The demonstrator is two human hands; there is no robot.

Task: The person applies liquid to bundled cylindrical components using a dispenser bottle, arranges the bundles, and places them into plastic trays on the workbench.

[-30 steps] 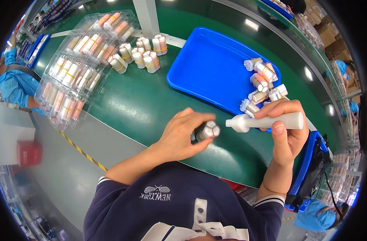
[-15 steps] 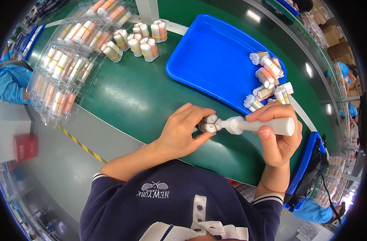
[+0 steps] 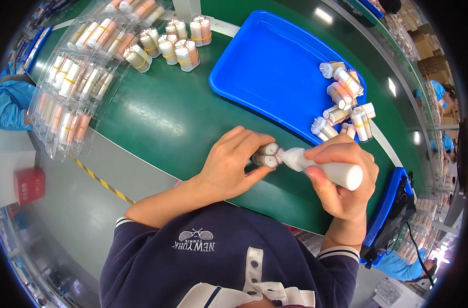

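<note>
My left hand (image 3: 228,165) grips a banded bundle of cylindrical tubes (image 3: 269,155), its fingers and thumb around the sides. The round white ends of the bundle face up; its lower part is hidden by my hand. In my right hand (image 3: 351,201) is a white bottle-shaped tool (image 3: 340,173) with a narrow neck and a tapered tip. That tip meets the right-hand edge of the bundle's top, where it seems to touch one tube end. Both hands are over the green table (image 3: 157,110), in front of the blue tray.
A blue tray (image 3: 264,56) holds several banded bundles (image 3: 341,95) along its right side. Further bundles (image 3: 168,47) stand upright at the back left, beside clear plastic trays (image 3: 72,79) of tubes. A blue bin (image 3: 390,208) is at right. Co-workers in blue (image 3: 11,105) sit nearby.
My right hand and the white tool have shifted slightly left, and the tool's rear end has swung down toward me. My left hand still holds the bundle in nearly the same place.
</note>
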